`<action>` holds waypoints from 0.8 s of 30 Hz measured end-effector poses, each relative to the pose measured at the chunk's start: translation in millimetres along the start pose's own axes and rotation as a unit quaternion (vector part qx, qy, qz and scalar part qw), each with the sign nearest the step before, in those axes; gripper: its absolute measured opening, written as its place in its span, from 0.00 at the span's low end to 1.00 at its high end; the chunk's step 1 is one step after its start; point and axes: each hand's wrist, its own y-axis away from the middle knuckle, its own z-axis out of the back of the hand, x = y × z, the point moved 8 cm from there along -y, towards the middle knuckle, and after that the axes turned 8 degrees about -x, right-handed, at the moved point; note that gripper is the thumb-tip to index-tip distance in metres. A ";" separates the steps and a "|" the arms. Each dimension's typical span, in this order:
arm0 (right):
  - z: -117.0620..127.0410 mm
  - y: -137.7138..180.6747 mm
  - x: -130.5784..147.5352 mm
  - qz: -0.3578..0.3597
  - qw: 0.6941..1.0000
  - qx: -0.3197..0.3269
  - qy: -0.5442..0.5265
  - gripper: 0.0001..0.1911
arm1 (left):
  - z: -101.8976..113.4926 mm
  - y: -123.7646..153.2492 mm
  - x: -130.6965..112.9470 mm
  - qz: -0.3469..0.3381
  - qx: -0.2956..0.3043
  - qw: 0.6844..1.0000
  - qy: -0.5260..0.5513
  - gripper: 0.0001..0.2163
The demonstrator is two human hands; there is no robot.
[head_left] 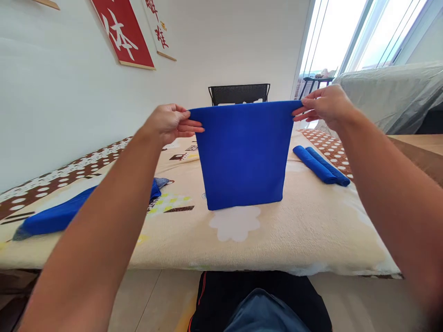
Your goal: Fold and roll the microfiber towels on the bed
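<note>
A blue cloth (pixel 244 154) hangs stretched in front of me, held up by its two top corners. My left hand (pixel 171 122) pinches the top left corner and my right hand (pixel 323 106) pinches the top right corner. The cloth's lower edge reaches down to the cream patterned blanket (pixel 304 230) that covers the table. Both arms reach forward over the table's near edge.
Two rolled blue cloths (pixel 321 165) lie to the right on the blanket. A pile of blue cloth (pixel 62 214) lies at the left. A black chair back (pixel 238 93) stands behind the table, a covered sofa (pixel 394 92) at the far right, red wall signs (pixel 122 30) on the wall.
</note>
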 end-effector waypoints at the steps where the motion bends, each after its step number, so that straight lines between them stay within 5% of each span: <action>1: -4.1 -2.3 -4.7 -0.012 1.000 -0.004 -0.005 0.05 | -4.4 -2.6 6.6 0.008 -0.009 1.000 0.014 0.05; 6: -16.3 -15.1 -12.8 0.012 0.997 -0.052 -0.053 0.08 | -23.0 -17.5 20.9 0.010 -0.039 0.991 0.125 0.07; 11: -6.8 -10.6 -19.2 0.107 0.989 -0.062 -0.085 0.03 | -10.2 -7.5 8.5 -0.130 -0.115 0.977 0.122 0.09; 14: 7.9 18.2 -44.1 0.135 0.990 0.003 -0.038 0.02 | 3.6 32.7 24.5 -0.210 -0.097 0.973 0.020 0.10; 19: 23.4 121.7 -112.1 0.146 0.966 0.196 0.083 0.13 | 2.6 136.6 120.5 -0.200 0.109 0.945 -0.233 0.04; 24: 18.1 226.9 -183.8 0.073 0.906 0.381 0.171 0.18 | -3.6 213.9 185.9 -0.167 0.193 0.935 -0.247 0.05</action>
